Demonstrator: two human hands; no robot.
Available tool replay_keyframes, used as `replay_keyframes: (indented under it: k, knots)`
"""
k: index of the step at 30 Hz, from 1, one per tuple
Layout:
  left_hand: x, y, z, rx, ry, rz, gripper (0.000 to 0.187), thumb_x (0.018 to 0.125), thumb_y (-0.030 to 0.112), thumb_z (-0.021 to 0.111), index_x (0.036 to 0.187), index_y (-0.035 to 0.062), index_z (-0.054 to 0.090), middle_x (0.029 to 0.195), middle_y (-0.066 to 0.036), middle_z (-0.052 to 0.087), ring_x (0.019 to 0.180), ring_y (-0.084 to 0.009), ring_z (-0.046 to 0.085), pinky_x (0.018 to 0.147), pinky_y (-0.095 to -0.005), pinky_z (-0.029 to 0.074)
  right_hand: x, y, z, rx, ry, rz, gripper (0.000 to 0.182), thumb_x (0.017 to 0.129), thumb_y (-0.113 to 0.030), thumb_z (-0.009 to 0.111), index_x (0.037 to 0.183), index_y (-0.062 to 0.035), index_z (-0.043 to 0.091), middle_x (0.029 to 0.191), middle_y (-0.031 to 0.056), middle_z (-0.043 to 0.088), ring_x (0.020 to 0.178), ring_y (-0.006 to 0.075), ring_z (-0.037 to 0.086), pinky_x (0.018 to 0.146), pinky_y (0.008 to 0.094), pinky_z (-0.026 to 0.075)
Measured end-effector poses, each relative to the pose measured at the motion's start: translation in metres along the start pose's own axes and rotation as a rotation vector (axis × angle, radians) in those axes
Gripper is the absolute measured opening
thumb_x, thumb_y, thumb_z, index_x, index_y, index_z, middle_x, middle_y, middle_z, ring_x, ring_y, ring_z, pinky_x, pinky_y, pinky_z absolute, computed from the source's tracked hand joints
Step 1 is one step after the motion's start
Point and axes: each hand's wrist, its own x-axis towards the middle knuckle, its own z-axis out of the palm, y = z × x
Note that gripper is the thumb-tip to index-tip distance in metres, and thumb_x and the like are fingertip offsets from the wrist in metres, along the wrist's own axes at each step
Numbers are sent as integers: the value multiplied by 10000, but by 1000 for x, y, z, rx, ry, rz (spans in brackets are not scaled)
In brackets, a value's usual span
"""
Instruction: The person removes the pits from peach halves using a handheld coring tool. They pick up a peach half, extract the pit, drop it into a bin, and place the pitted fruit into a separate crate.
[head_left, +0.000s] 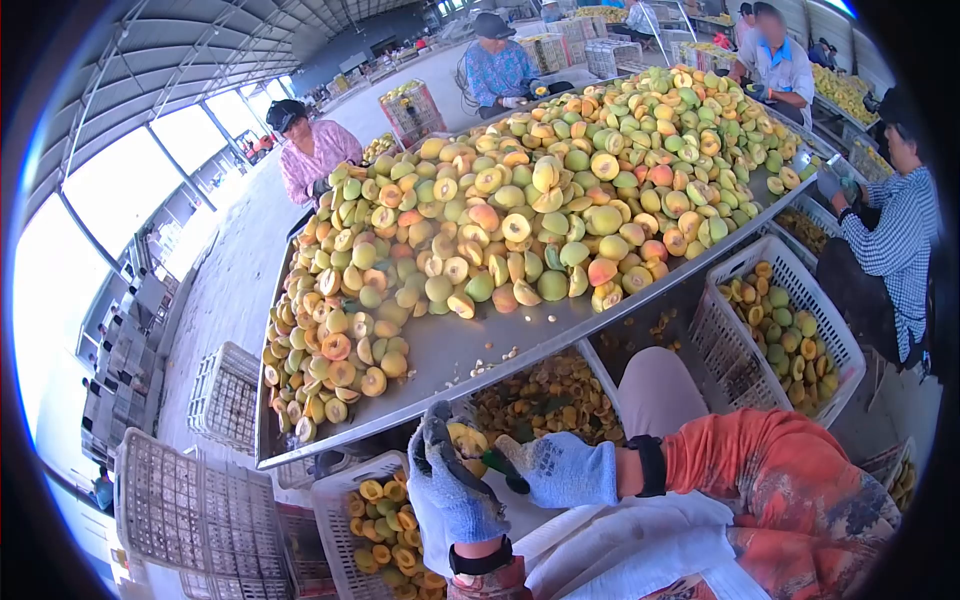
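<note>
While our left hand (450, 492) curls around a cut fruit (467, 441), between both hands, and our right hand (568, 470) grips a small dark tool (504, 468), we should hold firm, keeping glove clear of tool, just short of the surface (455, 346).

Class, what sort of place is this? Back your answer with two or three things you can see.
Probably a fruit-processing shed: a metal table heaped with fruit, much of it halved; plastic crates of cut fruit beside it; and several workers around it.
</note>
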Motion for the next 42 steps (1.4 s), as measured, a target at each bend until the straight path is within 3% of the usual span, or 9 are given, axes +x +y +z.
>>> replay_keyframes:
  k: [3, 11, 14, 17, 20, 24, 27, 28, 42]
  knots:
    - [-1, -15, 2, -486, 4, -527, 321, 783, 46, 570, 1098, -18, 558, 844, -121, 609, 760, -183, 591, 663, -283, 472, -4, -10, -17, 59, -66, 24, 344, 829, -183, 501, 1087, 39, 451, 745, 178, 621, 660, 330, 619, 578, 413, 482]
    - [38, -7, -13, -324, -571, -607, 298, 852, 220, 527, 934, -48, 626, 833, -119, 623, 705, -173, 598, 595, -265, 479, 2, 22, -14, -106, -101, -83, 462, 810, -240, 547, 1173, 29, 450, 649, 184, 606, 548, 338, 609, 478, 429, 477]
    - [22, -10, -3, -493, -183, -696, 333, 881, 258, 500, 950, -49, 607, 832, -108, 612, 727, -172, 597, 607, -272, 493, 9, 22, -18, -251, -40, -167, 484, 784, -198, 554, 1156, 83, 425, 633, 172, 602, 539, 317, 614, 441, 414, 455]
    - [-3, -22, 10, -202, 28, -174, 358, 900, 268, 463, 1054, -39, 565, 986, -114, 587, 882, -190, 581, 702, -292, 503, 4, -6, -10, -51, -24, -21, 532, 776, -200, 560, 1186, 99, 404, 627, 174, 599, 542, 315, 613, 457, 419, 458]
    - [-9, -11, 8, -812, 91, -587, 284, 895, 93, 471, 1155, -13, 513, 1102, -134, 556, 988, -207, 575, 869, -313, 467, 1, -5, -5, 20, -6, 43, 556, 772, -205, 565, 1202, 103, 392, 628, 180, 599, 556, 320, 613, 484, 424, 463]
    - [-6, -23, -1, -536, -136, -626, 282, 900, 131, 469, 1135, -13, 526, 1089, -123, 565, 976, -211, 584, 851, -322, 478, 3, -7, -21, 50, -144, 118, 568, 778, -231, 576, 1204, 98, 394, 696, 208, 606, 609, 336, 618, 515, 430, 471]
    - [-2, -15, -4, -33, -112, 32, 275, 901, 129, 456, 1109, -24, 551, 1071, -112, 598, 973, -207, 588, 834, -312, 480, 2, -16, -19, 99, -132, 137, 587, 776, -268, 602, 1204, 79, 400, 748, 236, 604, 653, 349, 624, 543, 423, 483]
    - [-2, -2, 0, -440, -4, -388, 275, 907, 140, 451, 1092, -33, 560, 1042, -119, 614, 977, -197, 587, 823, -310, 480, 2, -22, -25, 304, -172, 171, 579, 769, -270, 611, 1187, 77, 410, 742, 239, 601, 661, 356, 624, 551, 417, 487]
    - [-8, -13, -3, -815, 77, -559, 353, 900, 168, 509, 1216, 17, 469, 1162, -143, 511, 954, -235, 568, 799, -313, 495, 12, -19, -7, -105, -31, -112, 529, 775, -191, 555, 1202, 82, 403, 687, 180, 609, 577, 309, 624, 473, 426, 467]
